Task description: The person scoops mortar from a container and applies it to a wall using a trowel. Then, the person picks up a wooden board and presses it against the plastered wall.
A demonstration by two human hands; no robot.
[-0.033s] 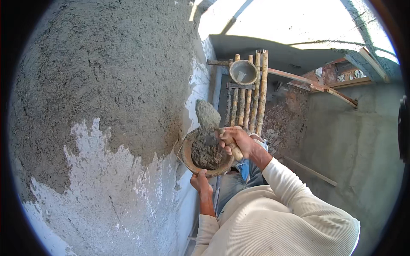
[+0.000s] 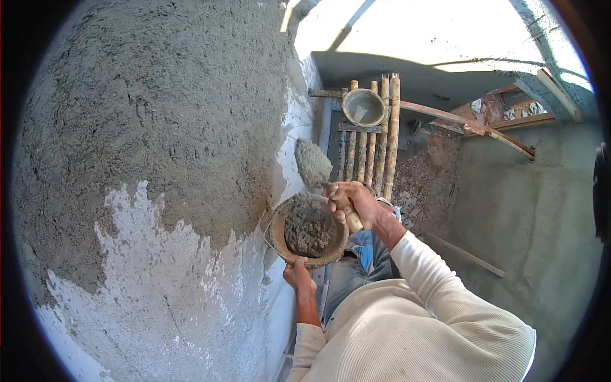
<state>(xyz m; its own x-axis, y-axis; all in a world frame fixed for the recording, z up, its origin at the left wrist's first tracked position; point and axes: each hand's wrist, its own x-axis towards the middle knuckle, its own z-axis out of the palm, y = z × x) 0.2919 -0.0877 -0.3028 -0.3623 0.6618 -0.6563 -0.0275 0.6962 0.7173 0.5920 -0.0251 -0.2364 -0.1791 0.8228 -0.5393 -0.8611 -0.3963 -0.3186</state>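
My right hand (image 2: pixel 358 205) is wrapped round the wooden handle of a trowel (image 2: pixel 346 212), its blade hidden under a heap of wet grey mortar (image 2: pixel 313 163). That blade is held just beyond the far rim of a round bucket (image 2: pixel 275 245). With my left hand (image 2: pixel 299 276) I grip the bucket's near rim, thumb over the edge. Inside lies more dark, lumpy mortar (image 2: pixel 308 233). Close by on the left stands a wall, its upper part coated in rough wet plaster (image 2: pixel 172 127) and its lower part bare and whitish (image 2: pixel 184 286).
Ahead, bamboo poles (image 2: pixel 391 134) form a platform, with a second round bucket (image 2: pixel 363 102) on it. A wooden beam (image 2: pixel 471 125) crosses toward the right wall (image 2: pixel 528 210). Rubble (image 2: pixel 420 172) lies below, and a plank (image 2: pixel 464 254) rests farther right.
The loaded trowel has shifted slightly away from the bucket and up in the picture, uncovering more of the mortar inside. My left hand keeps its hold on the rim.
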